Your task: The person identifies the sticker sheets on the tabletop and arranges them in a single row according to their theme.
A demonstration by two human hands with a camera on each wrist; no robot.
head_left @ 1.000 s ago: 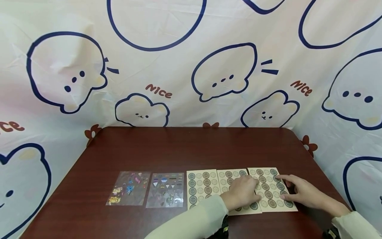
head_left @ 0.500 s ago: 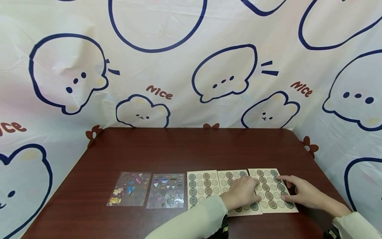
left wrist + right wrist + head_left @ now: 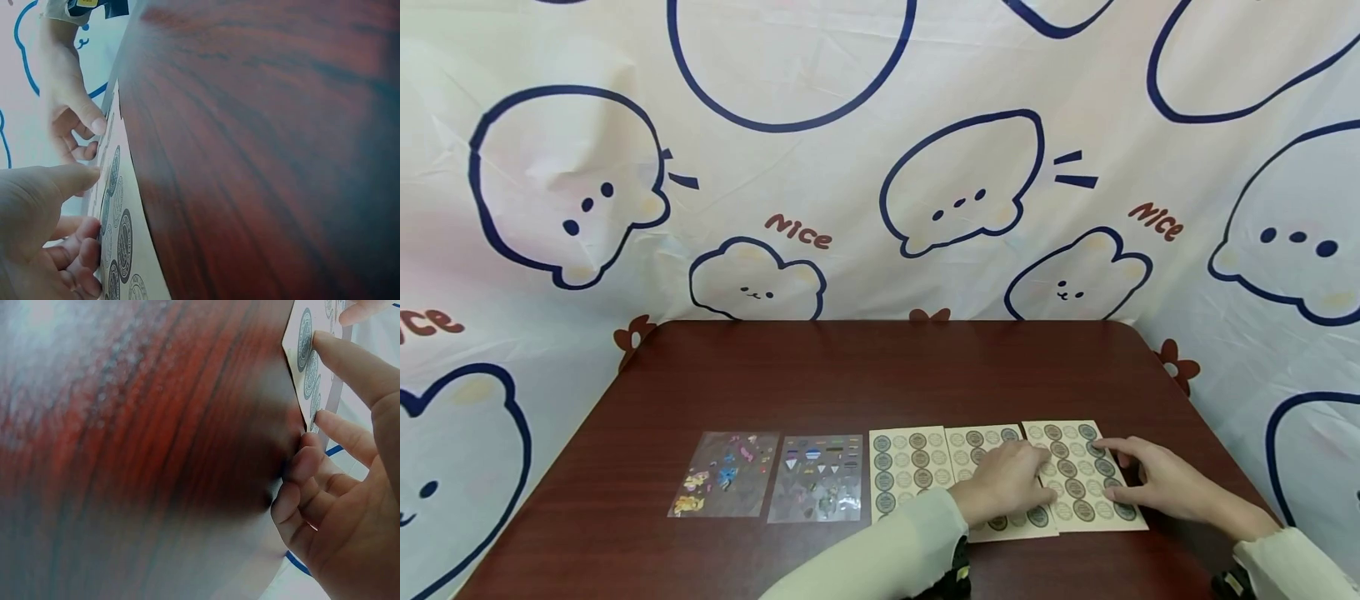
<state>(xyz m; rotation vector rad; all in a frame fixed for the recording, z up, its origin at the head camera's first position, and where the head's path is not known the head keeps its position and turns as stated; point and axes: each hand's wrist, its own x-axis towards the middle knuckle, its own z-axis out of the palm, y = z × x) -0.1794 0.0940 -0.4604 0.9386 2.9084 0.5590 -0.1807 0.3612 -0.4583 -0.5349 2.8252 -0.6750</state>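
Observation:
Three cream sheets of round stickers lie side by side in the head view. My left hand (image 3: pixel 1009 482) rests across the middle sticker sheet (image 3: pixel 961 454) and covers much of it, with its thumb and fingertips at the left edge of the right sticker sheet (image 3: pixel 1078 483). On the opposite edge of that sheet, my right hand (image 3: pixel 1161 483) touches with index finger and thumb spread apart. The right wrist view shows this thumb (image 3: pixel 359 365) on the sheet and the other fingers loosely bent. The left sticker sheet (image 3: pixel 904 467) is partly hidden by the left sleeve.
Further left on the dark red-brown table (image 3: pixel 880 375) lie two clear plastic sheets: one with colourful cartoon stickers (image 3: pixel 726 477), the other with small shapes (image 3: pixel 815 479). A cream cloth (image 3: pixel 850 183) with blue drawings hangs around the table's back and sides.

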